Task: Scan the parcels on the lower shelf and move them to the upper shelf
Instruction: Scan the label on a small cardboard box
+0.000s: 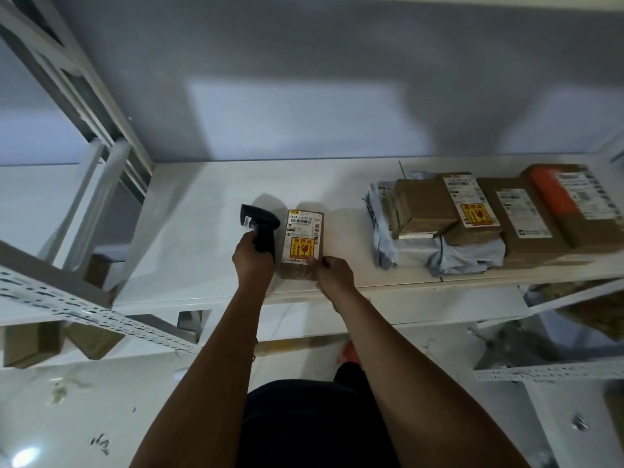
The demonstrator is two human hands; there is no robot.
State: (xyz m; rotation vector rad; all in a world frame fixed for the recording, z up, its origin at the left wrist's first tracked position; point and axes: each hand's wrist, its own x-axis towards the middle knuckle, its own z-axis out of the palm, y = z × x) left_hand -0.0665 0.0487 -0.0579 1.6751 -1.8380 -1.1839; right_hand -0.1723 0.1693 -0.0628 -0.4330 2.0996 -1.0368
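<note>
A small brown parcel (302, 238) with a white label and a yellow sticker lies on the white upper shelf (189, 231). My right hand (334, 273) pinches its near right corner. My left hand (251, 256) grips the handle of a black barcode scanner (260, 224) just left of the parcel, with the scanner's head turned away to the left. A pile of several parcels (472, 217), brown boxes and grey mailer bags, sits on the same shelf to the right.
White metal shelf uprights (84, 96) rise at the left and a perforated rail (84, 312) runs below them. Brown boxes (30, 342) lie on a lower level at the left. More goods show on lower shelves (587, 309) at the right.
</note>
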